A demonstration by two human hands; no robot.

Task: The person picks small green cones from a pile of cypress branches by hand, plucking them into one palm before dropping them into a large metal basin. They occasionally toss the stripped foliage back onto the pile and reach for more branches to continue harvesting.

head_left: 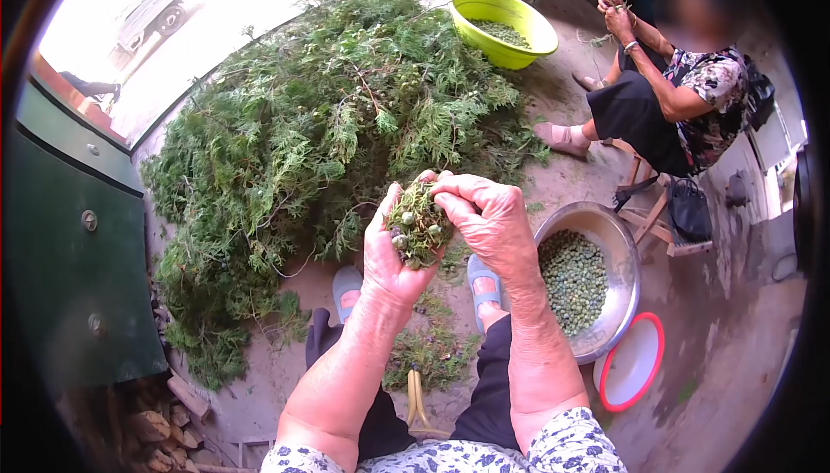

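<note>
- The clump of sprigs (421, 224), dotted with round green cones, is held up to the left of the metal basin (621, 283), apparently not over its mouth.
- The left hand (382, 257) has its grip curled around the clump from below. If that cupped hold slackens or tips, cones could roll off, probably onto the floor (566, 175) left of the basin.
- The right hand (493, 218) has thumb and fingertips drawn close at the clump's upper edge; whether they are clamped on a cone or a stem, I cannot tell. A hard tug there could pull the whole wad loose or flick a cone away.
- Needles and cones are tangled together in the clump, so scraps of greenery might end up among the loose cones (571, 283) inside the basin.
- The right forearm (538, 326) shows just beside the basin's left rim; a careless swing might knock it, though depth is hard to judge.
- Scattered sprigs (432, 352) lie to the left of the basin, near the shoes (347, 281); a dropped cone could vanish there or be trodden on.
- The red-rimmed white bowl (631, 361) is just beside the basin's near side; bumping the basin could shift it.
- Beyond the basin, the branch heap (346, 118) crowds the yellow-green tub (510, 56); slipping boughs could shed foliage into it.
</note>
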